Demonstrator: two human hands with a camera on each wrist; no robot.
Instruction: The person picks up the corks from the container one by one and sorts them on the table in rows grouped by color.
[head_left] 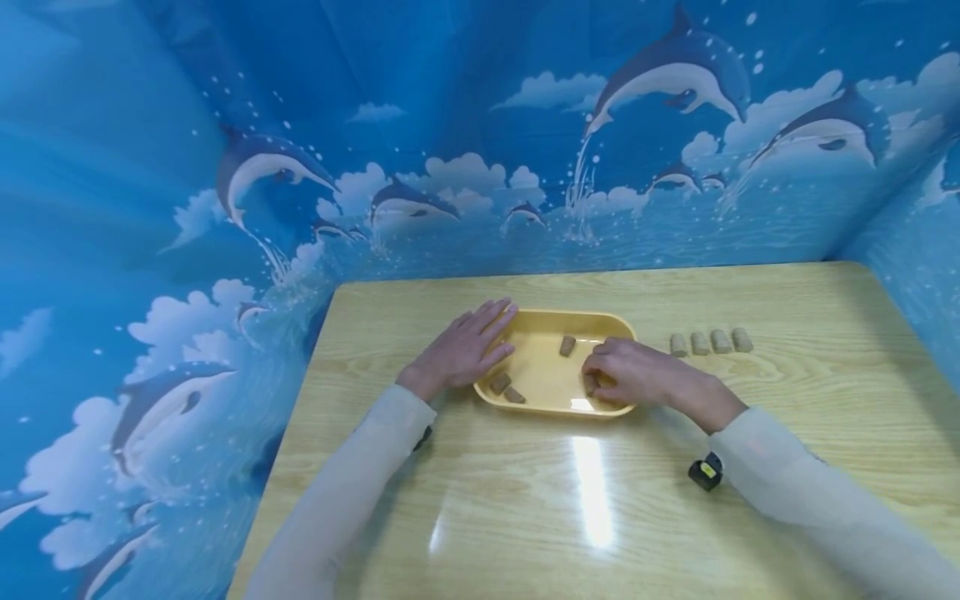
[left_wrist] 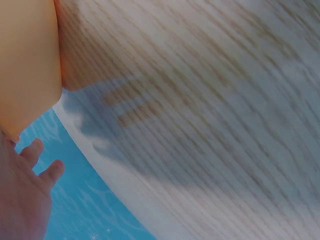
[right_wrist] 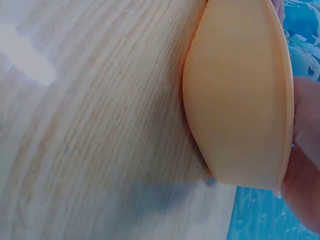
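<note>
Stretching sideways, the long tray (head_left: 538, 362) touches the outspread left hand (head_left: 463, 346); the right hand (head_left: 632, 372) pinches a brown piece (head_left: 591, 385).

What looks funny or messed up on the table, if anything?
Nothing stands out as odd: no spill or obvious damage shows. Four brown pieces beside the tray form a tidy row; the loose ones inside lie at different angles, which seems ordinary.

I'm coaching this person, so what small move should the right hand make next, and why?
I'd probably lift the cork-like piece that the right hand appears to pinch out of the yellow tray, toward the row on its right: four similar pieces line up there, three others lie in the tray, and the left hand rests at its rim.
</note>
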